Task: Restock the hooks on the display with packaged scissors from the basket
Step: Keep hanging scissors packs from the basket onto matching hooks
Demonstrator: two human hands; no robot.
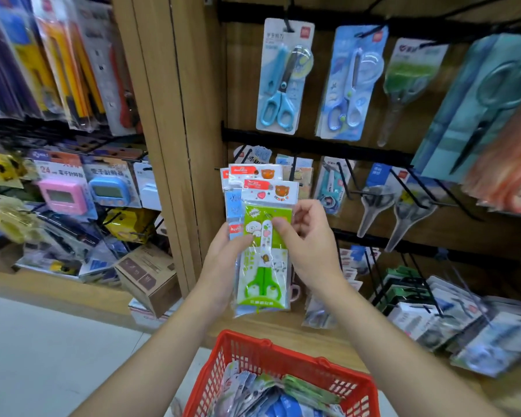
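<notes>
Both hands were raised in front of the display, sharing a fanned stack of packaged scissors (254,180). Left hand (223,257) gripped the stack along its left edge, thumb across the front and fingers curled behind. Right hand (307,236) pinched the front pack, a green-carded pair of green-handled scissors (263,266), near its upper right part, thumb on the face of the pack. Behind the green pack, at least two more packs showed with white and red header cards, and a blue card stood out at the left.

Near and below the hands sat the red basket (286,355), holding a heap of more scissors packs (271,395) in blue, green and white.

On the far side, the wooden display had black rails with hooks (415,191). From the top rail hung a blue pair of scissors on a white card (283,76), a second blue pack (351,82) to its right, then a green-carded pack (409,82) and large teal packs (478,106) at the far right. On the middle rail, clear-sheathed scissors (373,206) hung to the right of the hands.

Left of a wooden post (175,130), another bay carried a pink timer (62,195), a blue timer (109,191) and a cardboard box (151,278) lower down.
</notes>
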